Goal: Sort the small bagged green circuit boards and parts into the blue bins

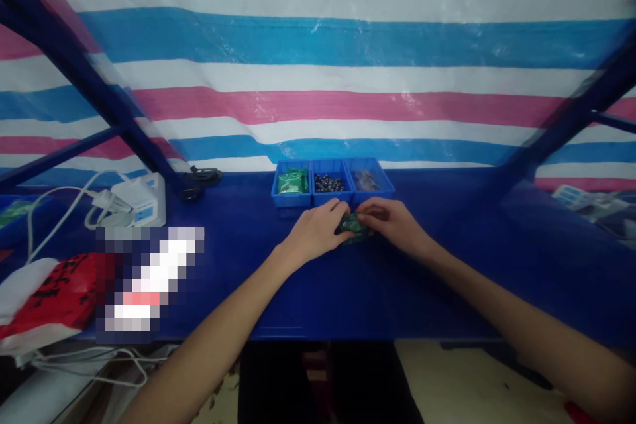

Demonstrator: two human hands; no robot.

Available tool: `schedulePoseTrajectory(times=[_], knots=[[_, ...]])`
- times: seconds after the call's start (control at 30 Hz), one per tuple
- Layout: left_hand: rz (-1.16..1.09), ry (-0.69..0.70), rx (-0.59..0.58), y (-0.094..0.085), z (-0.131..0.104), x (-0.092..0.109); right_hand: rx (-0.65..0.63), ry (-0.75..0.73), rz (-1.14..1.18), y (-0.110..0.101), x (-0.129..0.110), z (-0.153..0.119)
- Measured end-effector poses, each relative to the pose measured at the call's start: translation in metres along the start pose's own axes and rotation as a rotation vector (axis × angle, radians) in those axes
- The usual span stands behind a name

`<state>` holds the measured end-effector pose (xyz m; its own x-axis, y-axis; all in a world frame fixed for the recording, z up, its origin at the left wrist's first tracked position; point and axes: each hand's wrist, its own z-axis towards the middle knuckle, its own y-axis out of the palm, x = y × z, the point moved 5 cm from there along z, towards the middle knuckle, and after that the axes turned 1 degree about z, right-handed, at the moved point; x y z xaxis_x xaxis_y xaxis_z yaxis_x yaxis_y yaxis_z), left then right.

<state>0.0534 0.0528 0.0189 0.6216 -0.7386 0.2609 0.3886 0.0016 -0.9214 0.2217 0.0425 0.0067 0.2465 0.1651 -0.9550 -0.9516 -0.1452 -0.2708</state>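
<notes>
Between my two hands is a small, flat, shiny green piece (354, 230), held just above or on the blue table; its exact kind cannot be made out. My left hand (315, 228) grips its left side with the thumb and bent fingers. The fingertips of my right hand (392, 222) pinch its right upper edge. Right behind the hands stand joined blue bins. The left bin (291, 201) holds similar shiny green pieces. Small dark and silvery parts fill the middle bin (328, 198), and the right bin (383, 184) has clear or greyish small items.
On the left, a white power strip (152, 202) with cables sits near a black cord (205, 175). A red and white bag (59, 295) lies at the front left. Blue frame posts (149, 156) rise at both sides of the table (223, 291); a striped sheet (318, 40) hangs behind.
</notes>
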Motion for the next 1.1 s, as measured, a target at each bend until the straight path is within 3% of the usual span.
schedulePoseTrajectory(times=[0.17,0.3,0.5,0.73,1.1], knots=[[-0.1,0.031,0.013,-0.007,-0.001,0.004,0.155,-0.023,0.102,-0.006,-0.001,0.0],[-0.173,0.031,-0.006,-0.006,-0.002,0.006,0.204,-0.014,0.206,-0.009,0.003,0.0],[-0.196,0.01,0.023,-0.005,-0.001,0.002,0.149,0.006,0.227,-0.008,0.002,0.0],[-0.117,0.013,0.014,-0.006,-0.001,0.0,-0.027,0.066,0.227,0.004,-0.001,-0.002],[0.009,0.03,0.004,-0.005,0.0,0.0,0.036,0.064,0.245,0.005,0.002,-0.004]])
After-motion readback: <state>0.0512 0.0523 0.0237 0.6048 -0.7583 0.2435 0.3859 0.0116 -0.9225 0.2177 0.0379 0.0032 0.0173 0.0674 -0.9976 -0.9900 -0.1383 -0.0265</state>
